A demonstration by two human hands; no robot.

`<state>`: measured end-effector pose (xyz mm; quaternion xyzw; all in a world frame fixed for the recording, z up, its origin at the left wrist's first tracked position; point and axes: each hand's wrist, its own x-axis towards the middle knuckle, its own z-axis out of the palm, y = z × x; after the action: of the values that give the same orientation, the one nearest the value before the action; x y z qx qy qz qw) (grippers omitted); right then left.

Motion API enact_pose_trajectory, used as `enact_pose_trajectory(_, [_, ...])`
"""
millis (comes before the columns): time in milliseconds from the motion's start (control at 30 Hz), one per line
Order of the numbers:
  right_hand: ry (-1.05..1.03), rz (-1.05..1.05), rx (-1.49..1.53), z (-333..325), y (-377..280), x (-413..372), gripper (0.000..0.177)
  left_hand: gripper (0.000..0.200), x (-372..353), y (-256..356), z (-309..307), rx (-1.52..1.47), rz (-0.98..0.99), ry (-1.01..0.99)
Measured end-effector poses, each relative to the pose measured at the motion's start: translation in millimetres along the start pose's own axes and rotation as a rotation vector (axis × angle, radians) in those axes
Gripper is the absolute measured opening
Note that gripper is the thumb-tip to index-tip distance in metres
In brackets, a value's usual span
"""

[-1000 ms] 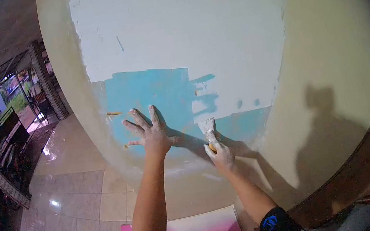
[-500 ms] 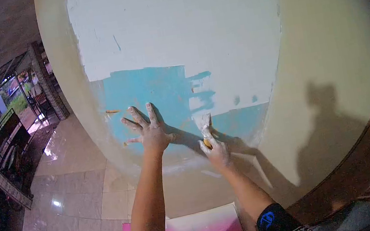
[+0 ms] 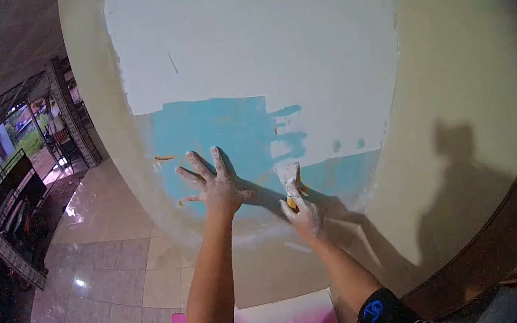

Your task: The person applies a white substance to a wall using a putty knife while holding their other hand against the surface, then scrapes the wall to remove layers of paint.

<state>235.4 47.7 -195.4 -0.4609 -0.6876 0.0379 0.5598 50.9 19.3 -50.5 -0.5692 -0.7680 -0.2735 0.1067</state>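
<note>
My left hand point(image 3: 217, 188) lies against the turquoise area point(image 3: 219, 120) of the wall, its fingers spread and dusted white. To its right, my right hand point(image 3: 306, 214) is closed on the yellow handle of a putty knife point(image 3: 289, 175). White residue coats the knife's blade, which points up at the edge where turquoise meets the white coat point(image 3: 253, 35). Several turquoise streaks run into the white just above the blade. Part of the handle is hidden by my fingers.
Beige wall point(image 3: 449, 53) surrounds the patch. A pink and white box or board point(image 3: 288, 317) lies below, in front of my body. Glossy tiled floor point(image 3: 105, 278) stretches left toward a metal railing point(image 3: 17, 177). My shadow falls on the wall at right.
The whole view has shifted slightly, with the wall now a little lower and further right. Both hands keep nearly the same places on the wall.
</note>
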Motion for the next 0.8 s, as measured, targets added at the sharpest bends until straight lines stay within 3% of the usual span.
enact_pose_trajectory(133, [0.073, -0.182, -0.153, 2.0, 12.6, 2.6, 0.063, 0.141, 3.9, -4.9, 7.5, 0.039, 0.044, 0.101])
enact_pose_trajectory(300, [-0.015, -0.004, -0.044, -1.8, 7.2, -1.6, 0.063, 0.144, -2.1, 0.5, -1.1, 0.024, -0.003, 0.004])
enact_pose_trajectory(433, [0.052, -0.133, -0.083, 1.2, 15.6, 8.1, 0.059, 0.143, 8.8, -8.6, 17.3, 0.056, 0.028, 0.088])
enact_pose_trajectory(533, [-0.095, 0.036, -0.183, -10.8, -5.1, 13.8, 0.06, 0.141, 3.4, -6.6, 16.9, 0.038, 0.034, 0.09])
enact_pose_trajectory(667, [0.034, -0.082, -0.036, 5.3, 20.4, -3.0, 0.062, 0.142, 3.5, -7.4, 14.2, 0.046, 0.02, 0.065])
enact_pose_trajectory(700, [-0.089, -0.022, -0.023, -8.6, 11.0, 1.3, 0.062, 0.142, 5.2, -7.9, 15.0, 0.059, 0.021, 0.052])
enact_pose_trajectory(800, [-0.191, 0.128, -0.145, -12.5, -1.4, 16.9, 0.062, 0.143, 7.9, -11.4, 21.9, 0.018, 0.048, 0.116])
